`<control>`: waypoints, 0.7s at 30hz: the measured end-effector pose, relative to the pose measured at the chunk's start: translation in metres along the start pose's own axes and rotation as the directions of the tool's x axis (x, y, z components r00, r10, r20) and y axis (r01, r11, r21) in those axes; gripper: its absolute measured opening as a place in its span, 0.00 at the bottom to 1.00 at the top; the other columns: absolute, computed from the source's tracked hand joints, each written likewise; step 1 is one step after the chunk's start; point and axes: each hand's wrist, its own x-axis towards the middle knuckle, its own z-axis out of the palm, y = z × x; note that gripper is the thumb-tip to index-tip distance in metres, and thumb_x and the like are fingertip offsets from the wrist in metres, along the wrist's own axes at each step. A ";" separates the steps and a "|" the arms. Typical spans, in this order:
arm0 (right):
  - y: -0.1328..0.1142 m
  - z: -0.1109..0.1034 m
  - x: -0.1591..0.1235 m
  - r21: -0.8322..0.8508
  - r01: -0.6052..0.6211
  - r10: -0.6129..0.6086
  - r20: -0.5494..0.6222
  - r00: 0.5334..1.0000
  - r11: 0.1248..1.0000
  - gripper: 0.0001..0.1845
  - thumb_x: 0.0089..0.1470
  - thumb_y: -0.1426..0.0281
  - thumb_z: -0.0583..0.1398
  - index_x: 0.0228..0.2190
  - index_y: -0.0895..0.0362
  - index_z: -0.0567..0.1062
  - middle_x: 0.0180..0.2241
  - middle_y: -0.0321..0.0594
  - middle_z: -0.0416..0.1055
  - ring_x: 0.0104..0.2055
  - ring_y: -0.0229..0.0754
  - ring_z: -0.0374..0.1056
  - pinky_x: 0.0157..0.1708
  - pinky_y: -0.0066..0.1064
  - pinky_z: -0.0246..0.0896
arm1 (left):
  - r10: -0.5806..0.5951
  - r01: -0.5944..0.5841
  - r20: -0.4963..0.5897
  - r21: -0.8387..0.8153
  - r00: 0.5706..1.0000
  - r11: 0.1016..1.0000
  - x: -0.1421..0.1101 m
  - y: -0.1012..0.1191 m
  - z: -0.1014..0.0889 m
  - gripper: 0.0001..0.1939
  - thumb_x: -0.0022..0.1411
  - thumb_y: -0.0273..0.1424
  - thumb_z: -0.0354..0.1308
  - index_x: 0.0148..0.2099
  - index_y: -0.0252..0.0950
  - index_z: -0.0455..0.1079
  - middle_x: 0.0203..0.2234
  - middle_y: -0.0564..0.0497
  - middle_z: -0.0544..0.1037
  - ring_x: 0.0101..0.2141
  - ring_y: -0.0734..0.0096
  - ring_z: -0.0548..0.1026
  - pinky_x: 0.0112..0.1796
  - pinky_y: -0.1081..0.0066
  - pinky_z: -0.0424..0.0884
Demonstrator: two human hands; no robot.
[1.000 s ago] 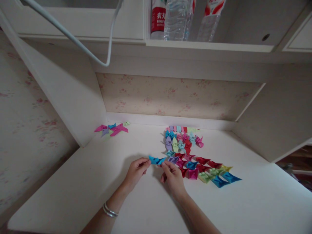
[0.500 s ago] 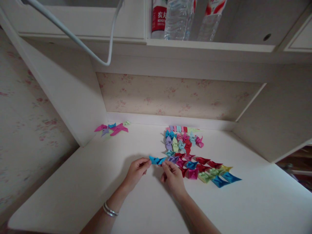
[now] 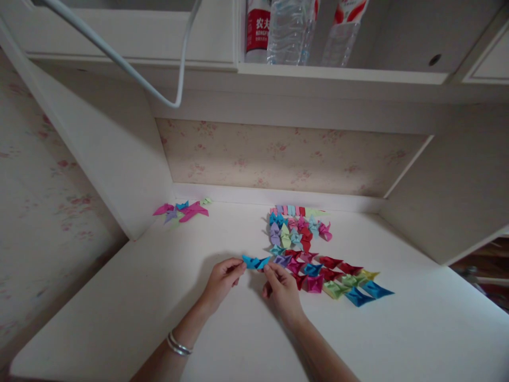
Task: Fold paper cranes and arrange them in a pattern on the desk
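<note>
A small blue folded paper boat (image 3: 255,262) is stretched between my two hands, a little above the desk. My left hand (image 3: 223,280) pinches its left tip between thumb and finger. At the other tip, my right hand (image 3: 281,289) has the paper between thumb and forefinger, the remaining fingers curled. Just right of my right hand lie rows of folded paper boats, among them a magenta boat (image 3: 315,284), a green boat (image 3: 336,288) and a blue boat (image 3: 359,297). Part of the nearest row is hidden behind my right hand.
Behind the boats stand rows of other paper figures, including a purple one (image 3: 275,233). A loose pile with a magenta paper piece (image 3: 194,211) lies at the back left of the white desk (image 3: 119,307). Overhead are a shelf with plastic bottles (image 3: 292,32) and a bent white bar (image 3: 151,90).
Both hands keep hold of the blue paper boat in nearly the same place. The view has shifted very slightly; nothing else visibly differs.
</note>
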 end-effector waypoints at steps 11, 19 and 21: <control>-0.001 0.000 0.001 -0.018 0.005 -0.005 0.010 1.000 1.000 0.21 0.52 0.53 0.59 0.32 0.60 0.74 0.12 0.32 0.64 0.13 0.33 0.57 0.15 0.23 0.48 | -0.002 0.002 0.007 0.012 1.000 1.000 0.000 0.000 0.000 0.15 0.58 0.40 0.57 0.31 0.31 0.70 0.15 0.58 0.60 0.19 0.79 0.57 0.21 0.76 0.53; -0.001 -0.001 -0.001 -0.026 0.005 -0.004 0.018 1.000 1.000 0.21 0.53 0.53 0.59 0.33 0.60 0.74 0.13 0.33 0.65 0.13 0.33 0.57 0.15 0.23 0.50 | 0.008 -0.008 0.003 0.030 1.000 1.000 0.001 -0.002 -0.001 0.15 0.58 0.40 0.57 0.31 0.31 0.70 0.16 0.58 0.60 0.19 0.79 0.57 0.21 0.76 0.52; -0.001 -0.001 -0.001 -0.036 0.008 -0.008 0.018 1.000 0.999 0.21 0.53 0.53 0.58 0.33 0.60 0.74 0.13 0.33 0.65 0.14 0.33 0.57 0.15 0.23 0.50 | 0.006 -0.006 0.004 0.033 1.000 0.999 0.000 -0.002 -0.001 0.15 0.58 0.40 0.57 0.31 0.31 0.70 0.16 0.58 0.60 0.19 0.79 0.57 0.21 0.76 0.53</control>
